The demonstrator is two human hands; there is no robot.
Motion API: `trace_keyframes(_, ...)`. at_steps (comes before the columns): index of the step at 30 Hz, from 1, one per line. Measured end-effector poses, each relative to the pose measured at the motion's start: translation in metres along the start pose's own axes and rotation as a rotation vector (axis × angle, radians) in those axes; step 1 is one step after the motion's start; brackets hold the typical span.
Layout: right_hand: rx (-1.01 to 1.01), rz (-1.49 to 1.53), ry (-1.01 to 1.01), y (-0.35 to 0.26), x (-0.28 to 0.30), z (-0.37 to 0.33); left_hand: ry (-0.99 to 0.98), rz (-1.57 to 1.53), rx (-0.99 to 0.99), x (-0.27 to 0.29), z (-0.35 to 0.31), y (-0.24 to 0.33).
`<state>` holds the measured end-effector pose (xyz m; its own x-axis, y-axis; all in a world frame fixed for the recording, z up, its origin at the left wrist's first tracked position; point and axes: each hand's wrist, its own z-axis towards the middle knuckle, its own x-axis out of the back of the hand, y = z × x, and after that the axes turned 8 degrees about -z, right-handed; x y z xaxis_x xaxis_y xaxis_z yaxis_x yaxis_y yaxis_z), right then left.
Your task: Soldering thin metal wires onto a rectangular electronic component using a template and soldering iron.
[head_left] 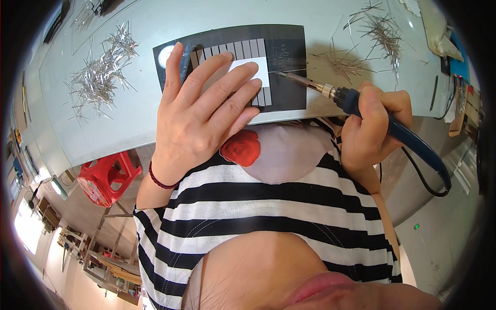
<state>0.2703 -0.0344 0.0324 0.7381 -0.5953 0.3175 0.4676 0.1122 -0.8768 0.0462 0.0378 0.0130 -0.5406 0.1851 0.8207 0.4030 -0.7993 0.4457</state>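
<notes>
My left hand (199, 113) lies flat with fingers spread, its fingertips on a white rectangular plate (264, 76). Under the plate is a row of grey strips (247, 49) split by dark lines, set on a black board (288, 42). My right hand (373, 121) is wrapped round the blue handle of a soldering iron (346, 97). The iron points left, its tip just right of the white plate, by a thin wire (294, 70) lying across the board. Whether the tip touches the wire is too small to tell.
A heap of thin silvery wire pieces (99, 75) lies left of the board. More wire pieces (383, 39) lie to the right, some (341, 63) near the iron. The iron's cord (426, 175) loops down at right. A red stool (106, 178) stands below the table's front edge.
</notes>
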Motion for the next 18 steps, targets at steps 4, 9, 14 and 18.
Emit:
trace_keyframes(4, -0.001, 0.050, -0.044, 0.000, 0.003, -0.002, -0.004, 0.007, 0.001, 0.000, -0.001, -0.001)
trace_keyframes(9, 0.062, 0.088, -0.108, 0.001, 0.004, -0.006, 0.002, 0.002, -0.006, -0.001, 0.000, 0.000)
trace_keyframes(14, 0.016, 0.047, -0.094, -0.009, 0.001, -0.005, 0.005, 0.004, -0.010, -0.002, -0.001, -0.001)
trace_keyframes(18, 0.016, 0.057, -0.073, -0.005, 0.003, -0.007, 0.011, 0.005, -0.015, -0.001, 0.000, -0.001)
